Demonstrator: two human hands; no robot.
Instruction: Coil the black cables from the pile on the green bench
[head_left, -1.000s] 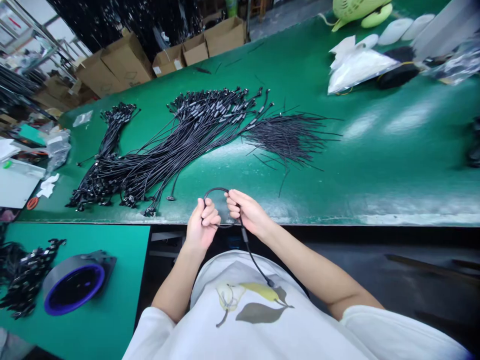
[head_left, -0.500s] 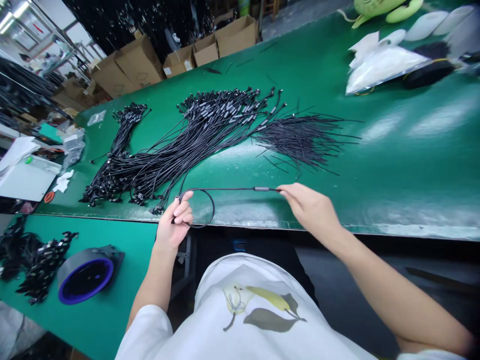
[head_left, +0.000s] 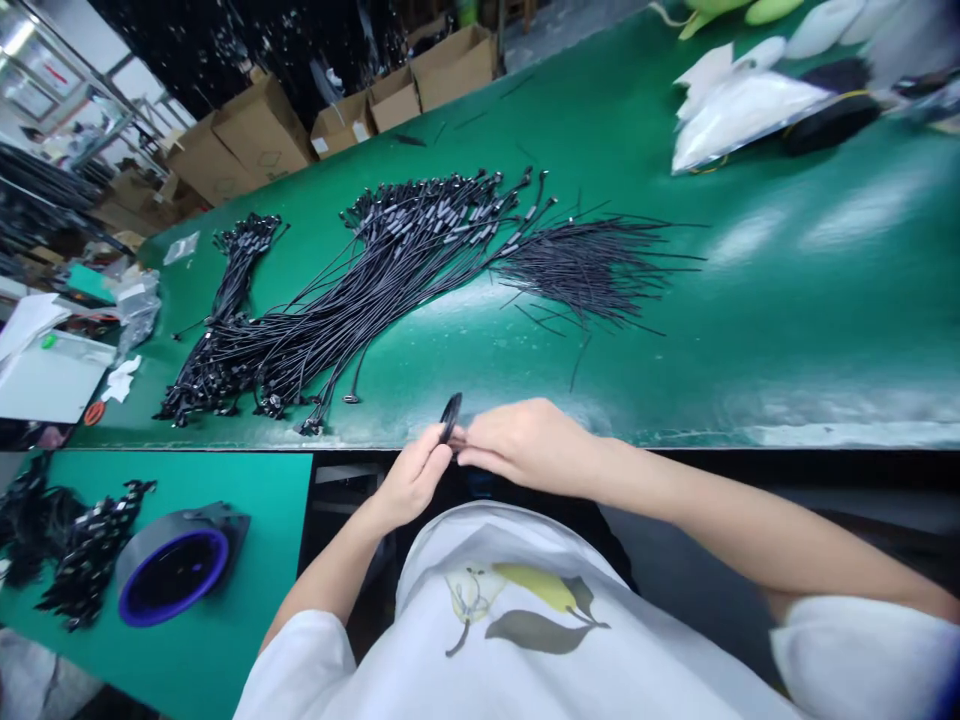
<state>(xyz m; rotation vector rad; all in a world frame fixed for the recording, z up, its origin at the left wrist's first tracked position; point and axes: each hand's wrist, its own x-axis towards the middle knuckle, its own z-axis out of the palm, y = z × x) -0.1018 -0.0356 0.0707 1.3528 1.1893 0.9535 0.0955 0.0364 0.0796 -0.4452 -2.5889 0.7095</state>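
Note:
A small coil of black cable (head_left: 451, 416) stands up between my hands at the table's front edge. My left hand (head_left: 415, 474) is closed round the lower part of the coil. Against it from the right comes my right hand (head_left: 525, 442), its fingers pinched together at the coil; what exactly they grip is mostly hidden. Beyond my hands lies a big pile of black cables (head_left: 360, 290) with plugs and grey sleeves at their ends. Thin black ties (head_left: 585, 265) are heaped at the pile's right end.
A smaller bundle of cables (head_left: 244, 255) lies at the left. On the lower side table sit a purple-rimmed roll (head_left: 174, 575) and more black cables (head_left: 94, 550). White bags (head_left: 742, 115) rest at the far right, with cardboard boxes (head_left: 259, 135) behind the table.
The cable stretched between my hands is now wound into a small coil. My right hand has moved left and down to meet my left hand, which has shifted right.

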